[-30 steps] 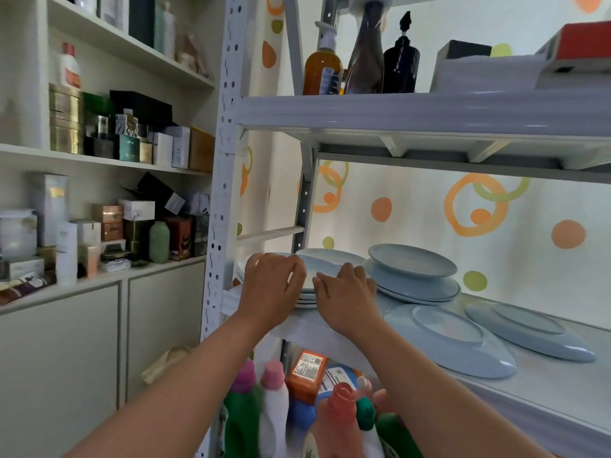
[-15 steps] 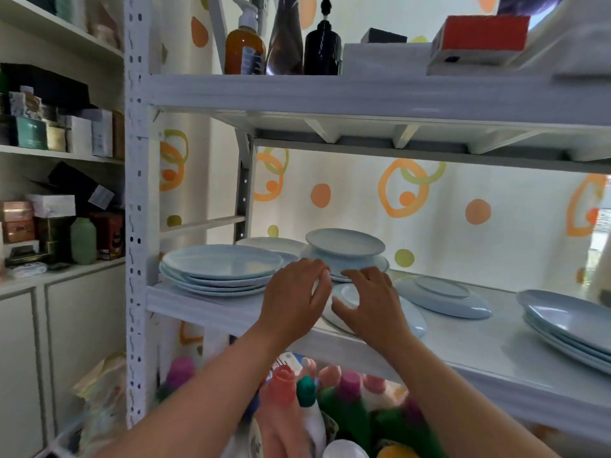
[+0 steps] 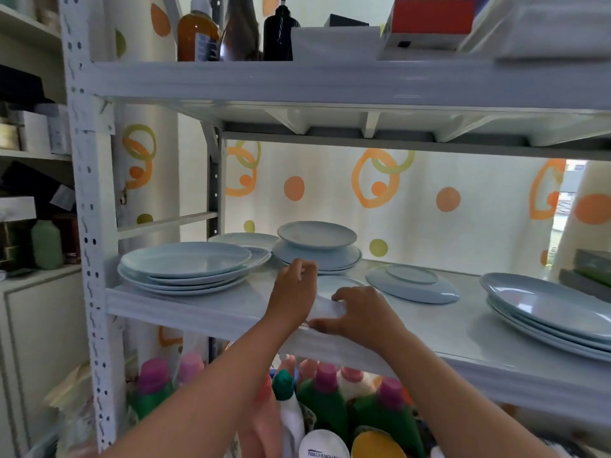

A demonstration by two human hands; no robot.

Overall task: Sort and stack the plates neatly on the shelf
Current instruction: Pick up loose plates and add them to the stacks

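Left hand [image 3: 292,294], right hand [image 3: 362,314], fingers [image 3: 341,296] tight around front plate [image 3: 335,283]; big stack [image 3: 185,267] beside, small stack [image 3: 317,246] behind.

On the shelf [image 3: 446,328], left plate stack [image 3: 185,269] and right plate stack [image 3: 545,309] lie well apart.

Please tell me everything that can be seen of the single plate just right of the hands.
The single plate is pale blue and glossy, ceramic by its look. It lies upside down, round foot ring upward, flat on the white shelf, just beyond the right hand. Neither hand touches it; nothing lies on it.
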